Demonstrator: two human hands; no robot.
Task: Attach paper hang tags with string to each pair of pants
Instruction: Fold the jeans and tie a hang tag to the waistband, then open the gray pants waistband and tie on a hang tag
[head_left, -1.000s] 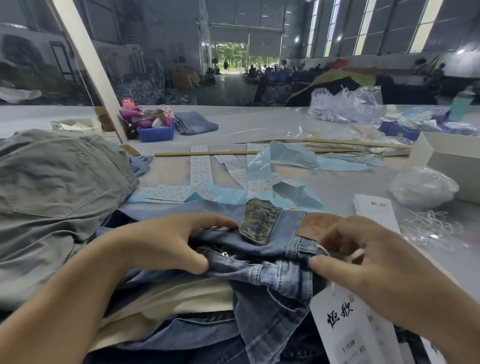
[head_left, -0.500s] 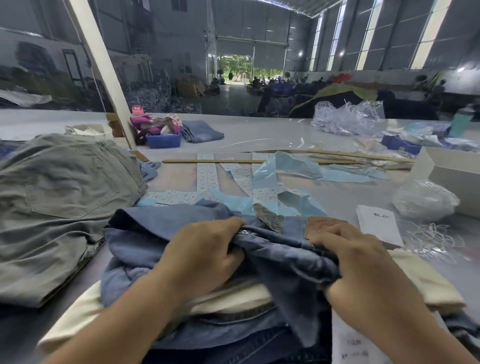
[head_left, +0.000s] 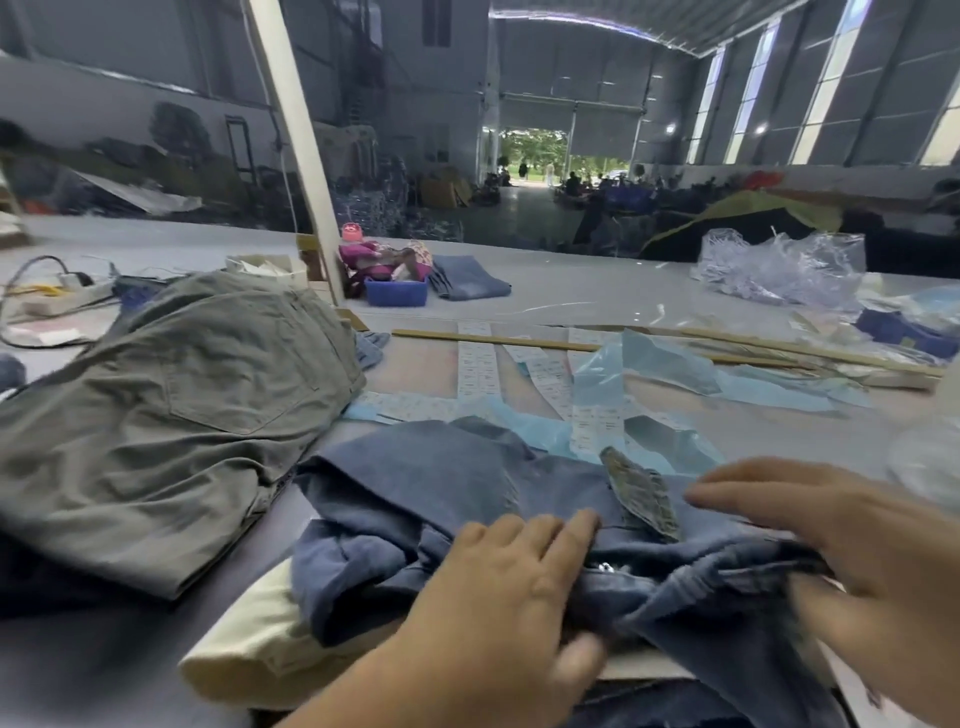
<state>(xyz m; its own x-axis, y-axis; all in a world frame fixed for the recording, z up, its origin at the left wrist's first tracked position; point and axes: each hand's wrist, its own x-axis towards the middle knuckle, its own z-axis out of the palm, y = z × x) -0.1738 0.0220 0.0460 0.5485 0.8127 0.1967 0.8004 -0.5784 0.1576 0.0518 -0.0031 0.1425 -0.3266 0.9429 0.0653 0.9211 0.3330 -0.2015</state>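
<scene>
Left hand (head_left: 511, 582) gripping blue jeans (head_left: 447, 499) at the waistband; right hand (head_left: 857, 551) flat, fingers extended, pressing the same garment.
Jeans atop cream pants (head_left: 249, 644) at the tabletop (head_left: 571, 301) near edge; olive pants (head_left: 171, 405) left.

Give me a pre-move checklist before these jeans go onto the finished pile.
1. Hang tag on jeans: cannot tell, no tag in view.
2. Left hand holds the waistband: ok, fingers curled over it.
3. Right hand on the fabric: ok, fingers flat.
4. Grey pants pile beside, room on top: ok.
5. Cream pants underneath stay clear of the grip: cannot tell.
</scene>
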